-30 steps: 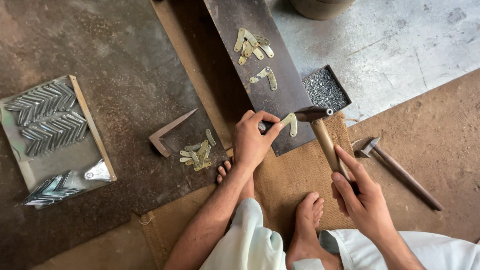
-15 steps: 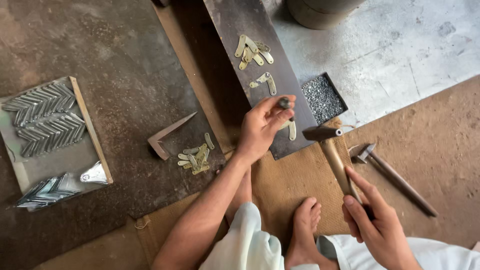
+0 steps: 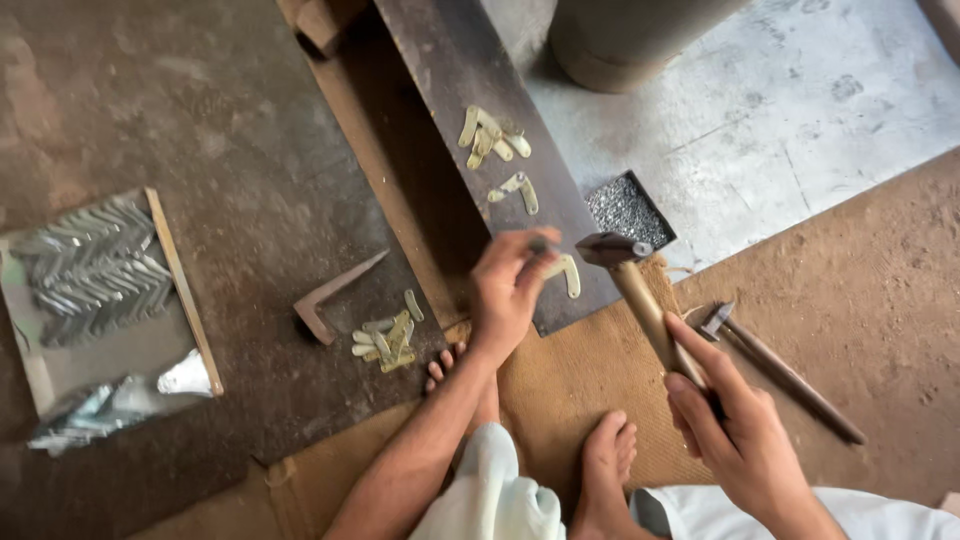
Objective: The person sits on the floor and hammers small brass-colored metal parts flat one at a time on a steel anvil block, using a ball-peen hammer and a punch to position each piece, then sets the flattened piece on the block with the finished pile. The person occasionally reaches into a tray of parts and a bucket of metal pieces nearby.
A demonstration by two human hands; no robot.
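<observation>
Both hands work over a dark metal slab on the floor: the left hand, fingers curled, pinches a small punch-like tool upright over a pale curved metal piece lying on the slab's near end, while the right hand is closed around the wooden handle of a hammer, its dark head hanging just beside the left fingertips. Beyond the left hand, farther up the slab, lie two small clusters of similar pale pieces. Just beyond the hammer head sits a small black tray of fine grey metal bits. Right of the right hand, a second hammer rests on brown matting. Left of the left hand lie a heap of pale pieces and an angled metal bracket; well apart, farther left, a flat board carries pieces laid in a herringbone pattern. Two bare feet rest on the matting between the forearms.
</observation>
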